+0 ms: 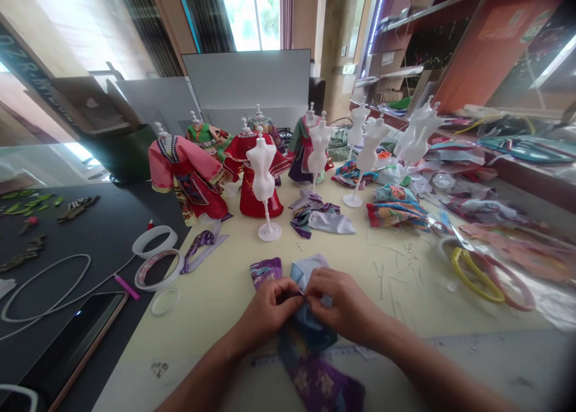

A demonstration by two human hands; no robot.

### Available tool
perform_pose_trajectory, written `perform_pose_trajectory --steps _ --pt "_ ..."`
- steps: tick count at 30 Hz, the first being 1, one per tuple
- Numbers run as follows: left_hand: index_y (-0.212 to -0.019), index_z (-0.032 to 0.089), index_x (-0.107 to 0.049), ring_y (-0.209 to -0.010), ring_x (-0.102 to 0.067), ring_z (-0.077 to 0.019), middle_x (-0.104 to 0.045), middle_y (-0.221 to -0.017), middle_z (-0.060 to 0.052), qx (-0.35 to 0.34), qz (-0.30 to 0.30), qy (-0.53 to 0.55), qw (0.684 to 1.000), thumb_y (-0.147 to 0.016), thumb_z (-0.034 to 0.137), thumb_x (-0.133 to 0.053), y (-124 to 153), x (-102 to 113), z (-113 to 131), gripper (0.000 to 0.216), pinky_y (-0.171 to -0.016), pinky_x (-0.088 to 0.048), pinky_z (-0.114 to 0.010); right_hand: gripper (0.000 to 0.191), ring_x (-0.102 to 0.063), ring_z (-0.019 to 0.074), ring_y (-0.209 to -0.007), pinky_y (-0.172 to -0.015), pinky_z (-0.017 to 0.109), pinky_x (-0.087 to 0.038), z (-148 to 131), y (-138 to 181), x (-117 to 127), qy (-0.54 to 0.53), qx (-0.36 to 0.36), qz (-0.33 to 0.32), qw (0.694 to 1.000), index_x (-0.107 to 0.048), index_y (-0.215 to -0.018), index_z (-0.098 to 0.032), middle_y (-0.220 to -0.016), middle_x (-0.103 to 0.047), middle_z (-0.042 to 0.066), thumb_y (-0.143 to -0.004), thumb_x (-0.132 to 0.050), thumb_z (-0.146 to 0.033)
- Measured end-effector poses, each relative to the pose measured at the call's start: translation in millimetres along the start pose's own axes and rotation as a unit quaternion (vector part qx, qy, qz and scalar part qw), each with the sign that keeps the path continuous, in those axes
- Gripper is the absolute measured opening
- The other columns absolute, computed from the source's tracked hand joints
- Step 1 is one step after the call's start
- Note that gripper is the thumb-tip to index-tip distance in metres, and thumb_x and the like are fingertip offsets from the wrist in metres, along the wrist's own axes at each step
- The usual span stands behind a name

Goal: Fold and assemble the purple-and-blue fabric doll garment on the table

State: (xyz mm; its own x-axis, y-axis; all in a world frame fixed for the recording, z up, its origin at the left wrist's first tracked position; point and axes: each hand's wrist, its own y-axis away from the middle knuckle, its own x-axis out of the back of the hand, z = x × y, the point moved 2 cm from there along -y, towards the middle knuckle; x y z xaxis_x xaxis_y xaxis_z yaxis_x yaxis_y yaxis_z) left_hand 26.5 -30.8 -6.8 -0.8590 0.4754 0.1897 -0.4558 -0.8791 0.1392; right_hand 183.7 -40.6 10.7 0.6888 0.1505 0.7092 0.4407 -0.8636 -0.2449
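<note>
Both my hands pinch a small doll garment of light blue and purple patterned cloth (310, 340) lying on the cream table (216, 292) in front of me. My left hand (270, 310) grips its edge from the left with closed fingers. My right hand (342, 301) pinches the same spot from the right, fingertips meeting those of the left. A bare white mini mannequin (263, 172) stands just beyond the cloth. Behind it stand mannequins dressed in red and pink robes (189, 178).
More bare white mannequins (366, 154) and piles of coloured garments (391, 211) fill the back right. Yellow-handled scissors (472, 274) lie at the right. Tape rolls (155, 241), a white cable (49, 280) and a phone (76, 334) lie at the left on a dark mat.
</note>
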Motion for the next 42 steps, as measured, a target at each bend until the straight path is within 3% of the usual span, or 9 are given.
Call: perform_pose_trajectory --steps 6,14,32,35,42 --pt "-0.068 0.013 -0.055 -0.060 -0.041 -0.0091 -0.049 -0.062 0.002 0.047 -0.026 0.114 0.992 -0.070 0.031 -0.067 -0.5 0.7 2.4 0.022 -0.055 -0.031 -0.020 0.013 -0.047 0.0088 -0.060 -0.057 0.020 -0.036 2.1 -0.1 -1.2 -0.137 -0.063 -0.017 0.988 -0.054 -0.064 -0.016 -0.063 -0.053 -0.003 -0.067 -0.049 -0.005" --pt "-0.071 0.012 -0.058 -0.054 -0.042 -0.0065 -0.049 -0.058 0.003 0.104 -0.050 0.260 0.959 -0.066 0.023 -0.070 0.3 -0.8 -10.0 0.017 -0.052 -0.029 -0.018 0.013 -0.045 0.0085 -0.062 -0.058 0.019 -0.037 5.2 -0.9 0.2 -0.274 -0.086 -0.054 0.956 -0.055 -0.064 -0.016 -0.063 -0.051 -0.004 -0.069 -0.048 -0.007" --pt "-0.071 0.013 -0.056 -0.056 -0.049 -0.0096 -0.053 -0.061 0.001 0.113 -0.078 0.321 0.937 -0.065 0.021 -0.066 2.2 -5.0 -14.0 0.014 -0.056 -0.035 -0.020 0.007 -0.037 0.0076 -0.057 -0.054 0.020 -0.030 11.3 2.6 -8.7 -0.429 -0.156 -0.091 0.885 -0.057 -0.066 -0.014 -0.061 -0.047 -0.004 -0.072 -0.057 -0.016" --pt "-0.073 0.014 -0.057 -0.056 -0.049 -0.0096 -0.053 -0.061 0.001 0.109 -0.067 0.304 0.944 -0.066 0.022 -0.066 2.1 -4.7 -14.0 0.014 -0.056 -0.035 -0.021 0.007 -0.037 0.0077 -0.056 -0.053 0.019 -0.030 12.3 1.7 -8.9 -0.417 -0.147 -0.084 0.893 -0.058 -0.066 -0.014 -0.060 -0.046 -0.004 -0.073 -0.056 -0.017" --pt "-0.069 0.013 -0.059 -0.055 -0.043 -0.0081 -0.050 -0.058 0.004 0.079 -0.014 0.227 0.971 -0.067 0.023 -0.067 -0.2 -2.3 -8.6 0.013 -0.052 -0.030 -0.019 0.009 -0.041 0.0088 -0.057 -0.054 0.020 -0.033 3.0 -0.7 -5.1 -0.270 -0.118 -0.017 0.955 -0.054 -0.062 -0.016 -0.058 -0.047 -0.004 -0.069 -0.050 -0.011"
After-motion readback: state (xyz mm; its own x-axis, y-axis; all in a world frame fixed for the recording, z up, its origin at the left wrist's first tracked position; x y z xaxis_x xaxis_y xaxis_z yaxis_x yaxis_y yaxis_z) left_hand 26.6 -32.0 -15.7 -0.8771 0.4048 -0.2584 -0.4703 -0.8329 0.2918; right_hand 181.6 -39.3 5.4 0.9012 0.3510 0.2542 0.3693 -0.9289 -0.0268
